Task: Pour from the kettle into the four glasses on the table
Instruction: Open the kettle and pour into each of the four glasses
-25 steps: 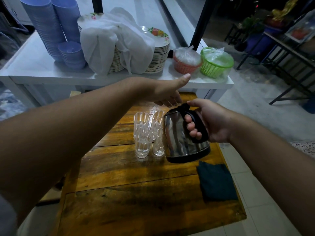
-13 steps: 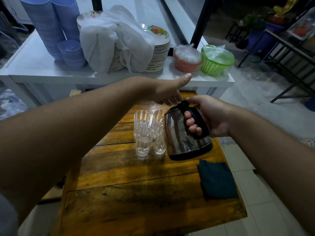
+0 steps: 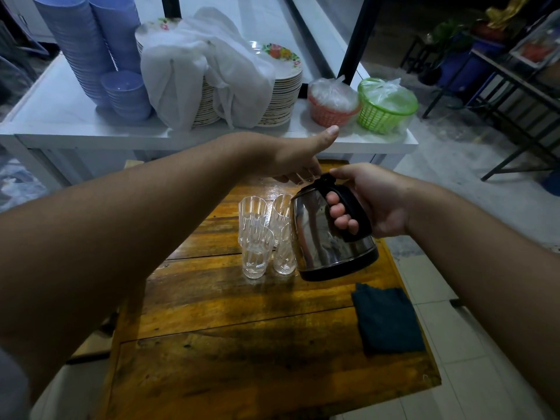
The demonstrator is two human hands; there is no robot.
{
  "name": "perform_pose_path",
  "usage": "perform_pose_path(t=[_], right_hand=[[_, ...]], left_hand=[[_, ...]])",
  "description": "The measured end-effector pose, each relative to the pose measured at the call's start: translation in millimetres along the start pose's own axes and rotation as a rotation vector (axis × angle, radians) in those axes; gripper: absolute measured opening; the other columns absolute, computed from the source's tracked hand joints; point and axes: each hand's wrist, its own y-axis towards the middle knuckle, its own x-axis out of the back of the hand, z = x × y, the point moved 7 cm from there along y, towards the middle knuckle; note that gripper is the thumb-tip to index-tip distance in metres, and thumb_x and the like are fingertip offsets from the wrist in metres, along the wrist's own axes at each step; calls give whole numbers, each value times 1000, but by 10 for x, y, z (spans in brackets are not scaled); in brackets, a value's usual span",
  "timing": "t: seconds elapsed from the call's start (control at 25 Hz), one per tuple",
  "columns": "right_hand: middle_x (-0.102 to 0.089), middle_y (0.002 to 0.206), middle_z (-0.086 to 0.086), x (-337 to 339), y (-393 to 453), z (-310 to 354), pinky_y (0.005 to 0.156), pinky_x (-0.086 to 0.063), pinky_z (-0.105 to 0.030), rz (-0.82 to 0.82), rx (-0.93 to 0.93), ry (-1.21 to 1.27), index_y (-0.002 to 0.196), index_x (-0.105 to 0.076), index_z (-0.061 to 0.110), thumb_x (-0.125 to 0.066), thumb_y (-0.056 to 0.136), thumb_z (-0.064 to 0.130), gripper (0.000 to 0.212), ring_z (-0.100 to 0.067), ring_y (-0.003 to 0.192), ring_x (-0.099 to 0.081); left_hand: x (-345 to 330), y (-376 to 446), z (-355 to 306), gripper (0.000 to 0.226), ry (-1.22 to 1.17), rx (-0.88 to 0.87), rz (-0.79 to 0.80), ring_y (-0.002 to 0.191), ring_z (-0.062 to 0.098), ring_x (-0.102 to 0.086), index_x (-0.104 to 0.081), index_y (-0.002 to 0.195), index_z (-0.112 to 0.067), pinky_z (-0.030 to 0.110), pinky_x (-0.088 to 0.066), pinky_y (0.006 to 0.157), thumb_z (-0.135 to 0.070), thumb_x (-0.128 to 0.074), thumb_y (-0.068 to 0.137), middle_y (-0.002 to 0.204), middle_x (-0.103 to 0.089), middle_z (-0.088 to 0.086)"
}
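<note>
A steel kettle (image 3: 315, 237) with a black handle and base hangs tilted to the left above the wooden table (image 3: 230, 338). My right hand (image 3: 372, 201) grips its handle. Several clear ribbed glasses (image 3: 256, 253) stand clustered just left of the kettle, which hides part of the right-hand ones. My left hand (image 3: 298, 157) reaches over the kettle's top, thumb stretched out and fingertips resting at the lid's far edge. Whether water is flowing cannot be made out.
A dark folded cloth (image 3: 386, 319) lies on the table's right edge. Behind stands a white counter (image 3: 60, 116) with stacked blue bowls (image 3: 91, 50), cloth-draped plates (image 3: 281, 86), and an orange basket (image 3: 331, 109) beside a green basket (image 3: 383, 107). Tiled floor lies to the right.
The kettle has risen a little and tipped further left toward the glasses. My left hand has stayed over its lid.
</note>
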Motion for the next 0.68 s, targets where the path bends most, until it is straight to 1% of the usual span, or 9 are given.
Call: perform_pose_path(t=[0.16,0.32,0.52,0.68], right_hand=[[-54,53,-3,7,3,15,32,-42,-21,-3,-1,-8,56,-63,11,-42,104,51,66,-14,39,-53],[-54,53,-2,10,11,22,32,-41,-20,-9,-7,-5,58,-62,11,-41,104,51,64,-14,39,-53],[-54,53,-2,10,24,26,32,-41,-20,-8,-13,3,56,-62,11,-41,105,51,66,-14,39,-53],[-53,54,-2,15,18,31,33,-41,-20,-12,-12,5,58,-61,11,-40,105,51,65,-13,39,-52]], left_hand=[[16,18,13,111,6,0,-1,137,29,-42,-44,143,-7,45,-27,116,-79,7,76,148,-46,16],[9,18,-15,107,13,9,-7,137,30,-42,-43,144,-6,44,-28,115,-76,8,81,148,-46,17],[-15,4,-60,105,24,36,-9,139,31,-39,-40,145,-4,45,-27,116,-74,8,83,151,-42,18],[-2,-21,-72,104,28,30,-30,138,31,-40,-41,144,-4,43,-29,115,-73,7,84,149,-44,18]])
